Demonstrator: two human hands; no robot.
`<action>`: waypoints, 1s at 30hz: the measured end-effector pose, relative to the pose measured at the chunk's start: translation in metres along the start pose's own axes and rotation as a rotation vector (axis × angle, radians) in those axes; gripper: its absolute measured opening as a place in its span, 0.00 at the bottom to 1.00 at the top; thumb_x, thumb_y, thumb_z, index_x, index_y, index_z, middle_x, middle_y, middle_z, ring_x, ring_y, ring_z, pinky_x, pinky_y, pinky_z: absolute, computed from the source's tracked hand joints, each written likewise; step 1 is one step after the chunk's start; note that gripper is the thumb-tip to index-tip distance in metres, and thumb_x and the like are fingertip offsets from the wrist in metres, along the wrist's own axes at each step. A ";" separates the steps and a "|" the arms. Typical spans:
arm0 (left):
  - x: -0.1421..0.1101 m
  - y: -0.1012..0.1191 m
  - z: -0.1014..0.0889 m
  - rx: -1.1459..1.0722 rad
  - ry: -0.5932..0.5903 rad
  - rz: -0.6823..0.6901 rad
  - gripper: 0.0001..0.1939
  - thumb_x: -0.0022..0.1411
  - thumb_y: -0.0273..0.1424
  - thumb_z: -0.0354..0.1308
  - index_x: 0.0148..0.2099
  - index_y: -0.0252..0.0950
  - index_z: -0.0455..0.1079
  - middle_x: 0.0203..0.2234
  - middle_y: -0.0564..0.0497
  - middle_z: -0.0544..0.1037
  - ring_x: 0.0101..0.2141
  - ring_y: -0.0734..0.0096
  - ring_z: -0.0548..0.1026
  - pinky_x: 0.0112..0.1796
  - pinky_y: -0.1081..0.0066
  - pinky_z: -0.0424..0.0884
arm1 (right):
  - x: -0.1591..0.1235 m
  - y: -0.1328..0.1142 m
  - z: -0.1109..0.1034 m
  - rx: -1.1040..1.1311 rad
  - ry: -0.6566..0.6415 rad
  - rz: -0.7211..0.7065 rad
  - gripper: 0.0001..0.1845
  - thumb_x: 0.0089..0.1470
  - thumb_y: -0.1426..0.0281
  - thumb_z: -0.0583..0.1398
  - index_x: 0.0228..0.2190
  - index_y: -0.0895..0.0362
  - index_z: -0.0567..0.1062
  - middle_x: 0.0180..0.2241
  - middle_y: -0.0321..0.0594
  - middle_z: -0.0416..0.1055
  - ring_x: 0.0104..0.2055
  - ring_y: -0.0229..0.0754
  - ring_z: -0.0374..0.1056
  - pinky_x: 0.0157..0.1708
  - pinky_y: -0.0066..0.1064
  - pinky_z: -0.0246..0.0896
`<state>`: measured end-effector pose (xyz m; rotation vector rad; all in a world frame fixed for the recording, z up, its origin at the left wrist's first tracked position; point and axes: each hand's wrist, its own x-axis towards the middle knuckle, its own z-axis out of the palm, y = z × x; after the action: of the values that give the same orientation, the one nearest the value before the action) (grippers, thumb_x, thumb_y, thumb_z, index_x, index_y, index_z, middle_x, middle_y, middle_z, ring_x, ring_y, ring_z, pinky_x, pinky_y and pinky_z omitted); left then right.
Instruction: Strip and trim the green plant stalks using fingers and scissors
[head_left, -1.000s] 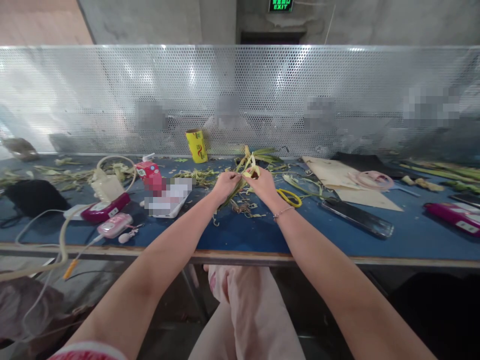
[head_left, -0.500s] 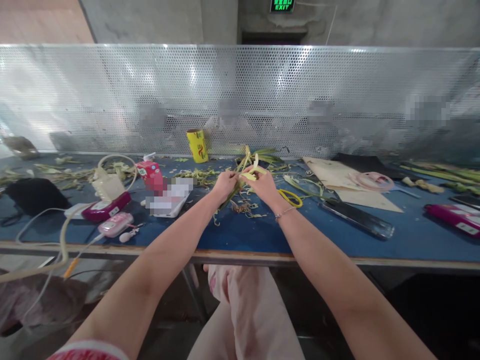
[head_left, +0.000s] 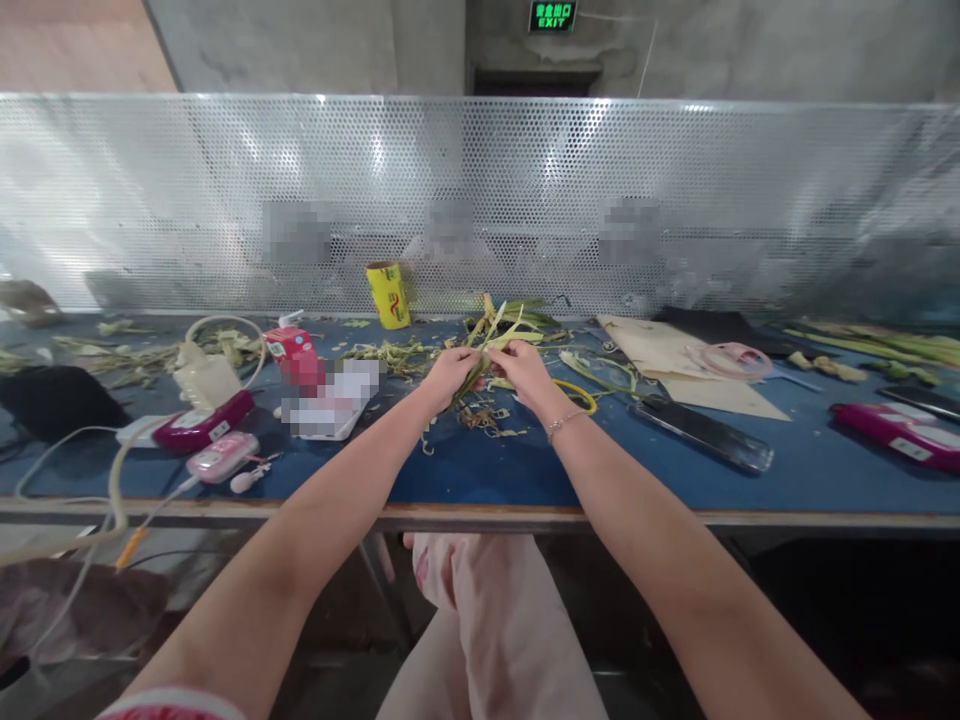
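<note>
Both hands meet over the middle of the blue table. My left hand [head_left: 451, 373] is closed around a bunch of green and yellowish plant stems [head_left: 491, 325], whose pale leaf strips fan up and away from me. My right hand [head_left: 525, 366], a thin bracelet at its wrist, pinches a pale leaf strip of the same bunch, close to the left fingertips. Beneath the hands lie brown roots and peeled scraps [head_left: 484, 415]. A yellow ring [head_left: 583, 397] rests just beyond my right wrist, partly hidden by it.
A yellow roll [head_left: 389, 296] stands near the perforated metal screen [head_left: 510, 180]. To the left are a red drink carton [head_left: 294, 352], a white blurred case [head_left: 334, 402], a magenta device [head_left: 204, 422] and cables. A dark phone [head_left: 705, 435] and cardboard [head_left: 675, 360] lie right.
The pale strip that curled over my right fingers now lies straighter along the bunch, with its tips pointing up. My right fingers have come nearer the stems. The view has shifted slightly.
</note>
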<state>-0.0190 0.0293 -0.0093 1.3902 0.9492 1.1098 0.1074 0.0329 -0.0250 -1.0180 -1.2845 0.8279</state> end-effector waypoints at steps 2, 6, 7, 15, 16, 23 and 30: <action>0.001 -0.001 0.000 -0.006 0.005 0.013 0.05 0.54 0.28 0.54 0.28 0.31 0.65 0.14 0.55 0.69 0.16 0.79 0.68 0.22 0.76 0.68 | 0.001 0.000 -0.001 -0.003 -0.006 -0.002 0.11 0.38 0.62 0.61 0.21 0.58 0.68 0.20 0.35 0.65 0.22 0.34 0.61 0.23 0.28 0.58; 0.003 -0.003 -0.001 0.014 0.034 0.041 0.05 0.54 0.26 0.52 0.27 0.30 0.66 0.13 0.54 0.69 0.17 0.77 0.69 0.23 0.75 0.69 | 0.000 -0.001 -0.001 -0.034 -0.027 -0.019 0.11 0.39 0.63 0.60 0.22 0.58 0.69 0.21 0.36 0.66 0.24 0.36 0.63 0.24 0.28 0.59; 0.003 -0.002 -0.002 -0.003 0.032 0.039 0.05 0.54 0.25 0.52 0.27 0.30 0.67 0.14 0.53 0.70 0.17 0.77 0.69 0.23 0.75 0.69 | 0.000 -0.002 -0.002 -0.069 -0.029 -0.037 0.11 0.40 0.62 0.60 0.22 0.58 0.70 0.22 0.36 0.67 0.24 0.36 0.63 0.24 0.28 0.59; -0.003 0.006 -0.001 -0.222 0.016 -0.042 0.08 0.51 0.22 0.52 0.20 0.29 0.66 0.11 0.51 0.68 0.14 0.79 0.67 0.21 0.77 0.67 | -0.008 -0.013 -0.003 -0.223 -0.211 -0.304 0.11 0.44 0.62 0.59 0.24 0.57 0.71 0.24 0.36 0.68 0.28 0.37 0.64 0.32 0.32 0.60; -0.003 0.008 -0.001 -0.232 0.034 -0.048 0.08 0.50 0.22 0.53 0.20 0.29 0.65 0.11 0.52 0.67 0.14 0.79 0.66 0.20 0.77 0.66 | -0.009 -0.014 -0.003 -0.200 -0.230 -0.327 0.10 0.44 0.62 0.59 0.25 0.57 0.71 0.26 0.36 0.68 0.29 0.37 0.65 0.33 0.32 0.60; -0.008 0.013 0.001 -0.259 0.026 -0.062 0.08 0.49 0.20 0.52 0.19 0.30 0.65 0.10 0.52 0.66 0.13 0.80 0.65 0.19 0.79 0.64 | -0.014 -0.017 -0.002 -0.090 -0.290 -0.337 0.11 0.44 0.61 0.59 0.25 0.57 0.71 0.28 0.35 0.68 0.27 0.35 0.64 0.33 0.32 0.61; -0.004 0.011 0.002 -0.246 0.054 -0.101 0.08 0.51 0.19 0.50 0.22 0.28 0.66 0.12 0.50 0.69 0.16 0.78 0.68 0.23 0.76 0.69 | -0.006 -0.006 0.000 -0.037 -0.153 -0.201 0.12 0.41 0.63 0.60 0.30 0.56 0.71 0.29 0.37 0.69 0.29 0.38 0.65 0.31 0.32 0.61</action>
<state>-0.0186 0.0235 0.0007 1.1063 0.8790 1.1506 0.1063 0.0252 -0.0216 -0.8506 -1.5100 0.7405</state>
